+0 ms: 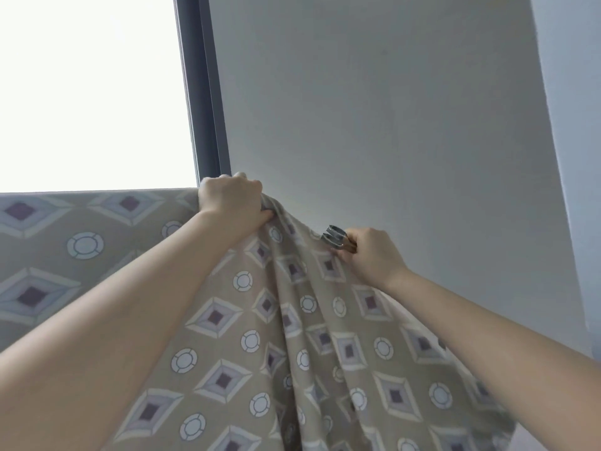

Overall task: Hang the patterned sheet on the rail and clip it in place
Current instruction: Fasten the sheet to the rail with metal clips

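Observation:
The patterned sheet [286, 336] is beige with diamonds and circles; it fills the lower half of the view and its top edge runs level at the left. The rail under that edge is hidden by the cloth. My left hand [232, 198] grips the bunched top of the sheet, fingers curled over it. My right hand [370, 255] is lower and to the right, holding a metal clip [335, 237] against the sheet's sloping edge. I cannot tell whether the clip's jaws bite the cloth.
A bright window [91, 92] fills the upper left, bordered by a dark frame [203, 109]. A plain white wall [374, 109] rises behind the hands, with a lighter wall strip [572, 125] at the right.

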